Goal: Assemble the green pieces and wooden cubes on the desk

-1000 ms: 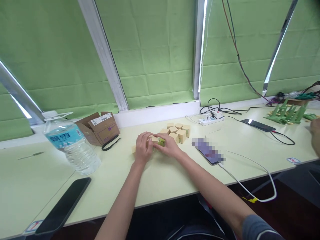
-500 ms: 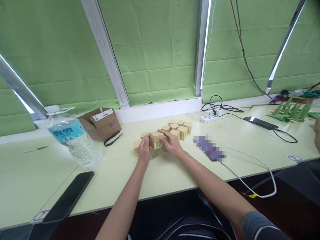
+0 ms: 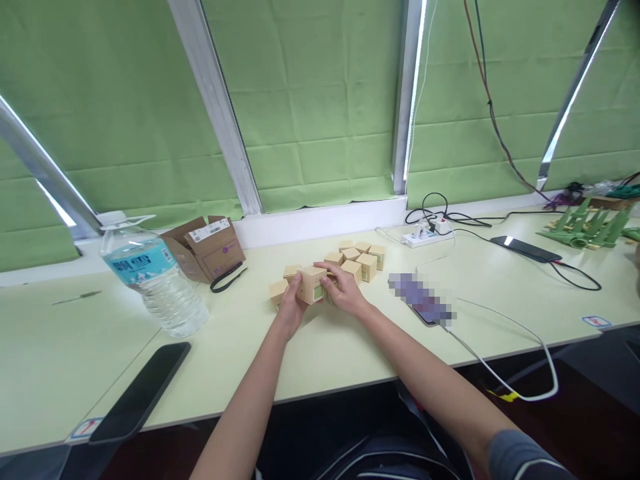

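Between my two hands is a small tan cardboard box [image 3: 307, 287] with a green-and-white label on one side, raised slightly above the table. My left hand [image 3: 292, 308] grips it from the left, thumb against the near face. My right hand [image 3: 345, 290] closes on its right side, with the index finger along the top edge. Several matching small boxes [image 3: 369, 267] stand grouped just behind and to the right of my hands. Another small box [image 3: 278, 292] sits by my left fingers, partly hidden by them.
To the left stand a large water bottle [image 3: 163, 280], an open brown carton [image 3: 215, 248] and a dark phone [image 3: 143, 393]. On the right lie a phone with a blurred screen [image 3: 421, 298], a power strip [image 3: 427, 235], another phone [image 3: 525, 249] and green plastic parts [image 3: 580, 227].
The held box has turned a little in my hands, its label now angled further to the right. My left hand has shifted lower around it. The camera view has moved slightly.
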Demonstrator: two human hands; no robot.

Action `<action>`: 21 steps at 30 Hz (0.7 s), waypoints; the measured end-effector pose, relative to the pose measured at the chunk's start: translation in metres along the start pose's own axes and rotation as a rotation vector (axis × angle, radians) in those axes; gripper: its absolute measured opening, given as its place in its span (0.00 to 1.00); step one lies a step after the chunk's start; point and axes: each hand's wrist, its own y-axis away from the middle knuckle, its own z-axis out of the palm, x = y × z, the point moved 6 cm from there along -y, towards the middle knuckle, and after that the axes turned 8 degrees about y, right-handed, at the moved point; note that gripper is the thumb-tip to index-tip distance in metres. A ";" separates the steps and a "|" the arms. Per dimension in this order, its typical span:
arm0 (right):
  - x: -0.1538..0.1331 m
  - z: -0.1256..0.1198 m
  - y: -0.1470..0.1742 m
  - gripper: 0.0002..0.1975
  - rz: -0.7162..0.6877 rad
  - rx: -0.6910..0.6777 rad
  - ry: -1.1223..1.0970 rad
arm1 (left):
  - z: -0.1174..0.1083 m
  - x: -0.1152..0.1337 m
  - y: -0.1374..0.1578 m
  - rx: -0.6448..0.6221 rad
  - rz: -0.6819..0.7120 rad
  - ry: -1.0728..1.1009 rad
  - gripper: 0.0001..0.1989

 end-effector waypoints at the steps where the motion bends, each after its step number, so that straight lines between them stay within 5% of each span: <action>1: 0.000 0.000 0.000 0.22 0.002 0.006 0.002 | -0.002 0.001 0.000 -0.001 0.022 -0.033 0.29; 11: 0.000 -0.011 -0.004 0.17 0.051 0.073 0.096 | 0.002 0.018 0.004 -0.021 0.340 -0.431 0.25; 21: 0.001 -0.010 -0.004 0.15 0.082 -0.028 0.077 | 0.015 0.028 0.019 -0.026 0.601 -0.892 0.25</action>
